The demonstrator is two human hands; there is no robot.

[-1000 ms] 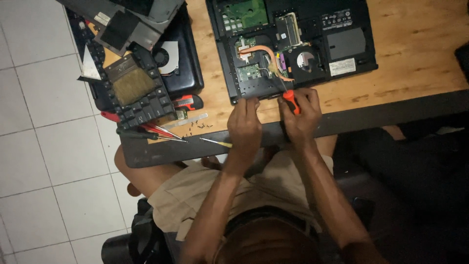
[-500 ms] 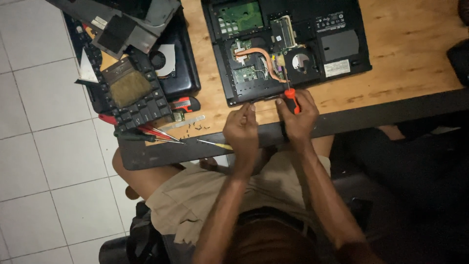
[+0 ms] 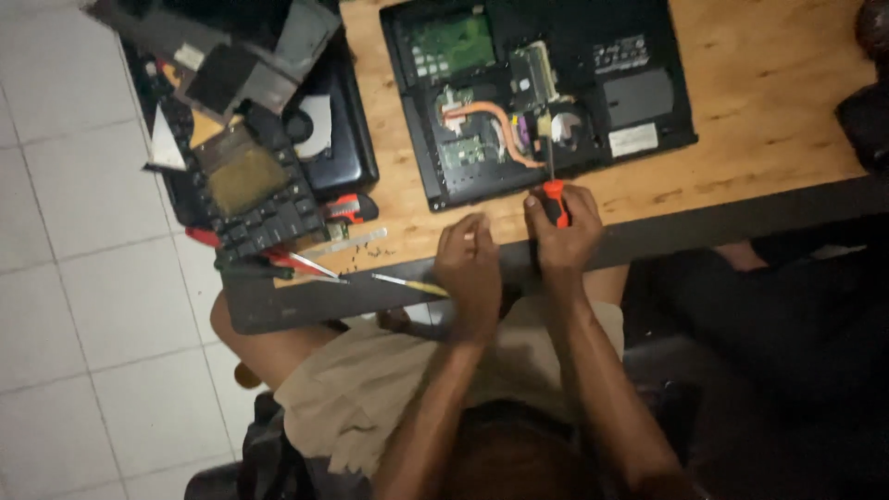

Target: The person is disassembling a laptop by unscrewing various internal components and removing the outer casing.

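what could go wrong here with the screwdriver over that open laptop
The right hand holds the orange-handled screwdriver with its shaft reaching over the opened laptop; a slip could scratch the exposed board or the copper heat pipe. The small screws lying loose on the wooden table, close to its edge, could get knocked to the floor by the left hand.

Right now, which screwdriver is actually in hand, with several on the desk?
The orange-handled screwdriver gripped in the right hand, shaft pointing into the open laptop. The yellow-tipped one and red-handled ones lie loose on the desk's left.
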